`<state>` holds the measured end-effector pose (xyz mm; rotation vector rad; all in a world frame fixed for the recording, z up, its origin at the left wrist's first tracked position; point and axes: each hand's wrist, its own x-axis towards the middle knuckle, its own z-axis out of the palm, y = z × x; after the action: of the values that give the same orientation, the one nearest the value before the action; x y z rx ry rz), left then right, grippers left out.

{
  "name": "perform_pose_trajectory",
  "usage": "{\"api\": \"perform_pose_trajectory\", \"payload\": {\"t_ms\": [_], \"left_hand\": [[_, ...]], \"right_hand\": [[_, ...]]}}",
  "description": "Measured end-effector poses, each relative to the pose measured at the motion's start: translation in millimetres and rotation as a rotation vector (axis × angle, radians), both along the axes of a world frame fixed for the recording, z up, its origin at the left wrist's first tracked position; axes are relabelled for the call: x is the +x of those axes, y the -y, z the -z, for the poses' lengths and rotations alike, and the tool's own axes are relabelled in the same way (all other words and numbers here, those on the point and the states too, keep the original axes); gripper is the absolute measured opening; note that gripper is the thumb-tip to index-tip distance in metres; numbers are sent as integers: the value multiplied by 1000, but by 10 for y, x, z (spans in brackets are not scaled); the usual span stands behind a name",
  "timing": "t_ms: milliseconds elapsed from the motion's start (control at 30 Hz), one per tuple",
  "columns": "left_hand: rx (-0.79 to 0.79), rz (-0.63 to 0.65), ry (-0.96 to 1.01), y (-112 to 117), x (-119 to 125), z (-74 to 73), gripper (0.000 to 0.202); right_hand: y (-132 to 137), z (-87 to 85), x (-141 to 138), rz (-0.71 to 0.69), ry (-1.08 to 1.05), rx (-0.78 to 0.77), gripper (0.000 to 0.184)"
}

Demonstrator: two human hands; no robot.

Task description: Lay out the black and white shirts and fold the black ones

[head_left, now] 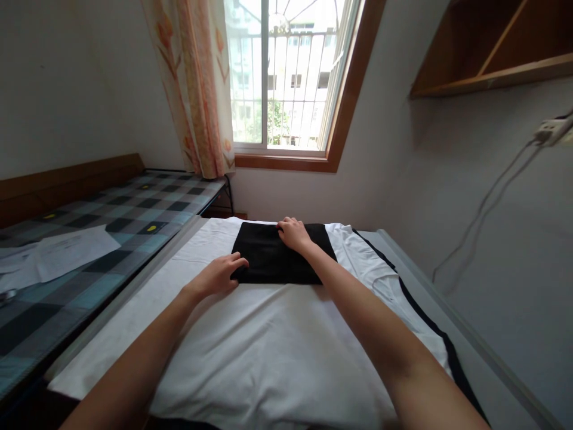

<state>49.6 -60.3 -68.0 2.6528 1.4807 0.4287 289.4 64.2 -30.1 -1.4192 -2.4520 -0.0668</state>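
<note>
A folded black cloth (268,257) lies on a white sheet (268,346) that covers a narrow table. My left hand (220,275) rests at the cloth's near left corner, fingers curled with the tips on its edge. My right hand (293,233) lies on the cloth's far edge, fingers bent down over that edge. Whether either hand pinches the fabric or only presses on it does not show. Both forearms reach forward over the white sheet.
A bed with a blue and black checked cover (111,221) stands to the left, with white papers (62,251) on it. A window (286,77) and a patterned curtain (197,89) are ahead. A wooden shelf (487,54) and a cable (483,209) are on the right wall.
</note>
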Motion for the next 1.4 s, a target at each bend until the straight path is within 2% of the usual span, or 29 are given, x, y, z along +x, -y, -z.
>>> {"api": "perform_pose_trajectory", "payload": {"t_ms": [100, 233, 400, 567, 667, 767, 933, 1100, 1233, 1400], "left_hand": [[18, -20, -37, 11, 31, -5, 44], [-9, -5, -39, 12, 28, -15, 46], [-62, 5, -11, 14, 6, -34, 49], [-113, -19, 24, 33, -22, -81, 51], [-133, -36, 31, 46, -24, -111, 49], [-154, -48, 27, 50, -14, -122, 47], [-189, -73, 39, 45, -41, -133, 46], [-174, -91, 16, 43, -96, -117, 41], [-108, -109, -29, 38, -51, -83, 39], [-86, -75, -51, 26, -43, -118, 36]], "right_hand": [[-217, 32, -273, 4, 14, -117, 35], [-403, 175, -602, 34, -12, -194, 40], [-538, 302, -827, 90, -63, -250, 41], [-637, 277, -990, 104, -94, -260, 44], [-704, 263, -1145, 106, -146, -317, 46], [-760, 280, -1308, 130, -161, -383, 41], [-779, 308, -1498, 142, -174, -387, 30], [-721, 342, -1564, 107, -194, -371, 29], [-648, 347, -1482, 75, -178, -341, 31], [-586, 128, -1119, 68, -158, -138, 36]]}}
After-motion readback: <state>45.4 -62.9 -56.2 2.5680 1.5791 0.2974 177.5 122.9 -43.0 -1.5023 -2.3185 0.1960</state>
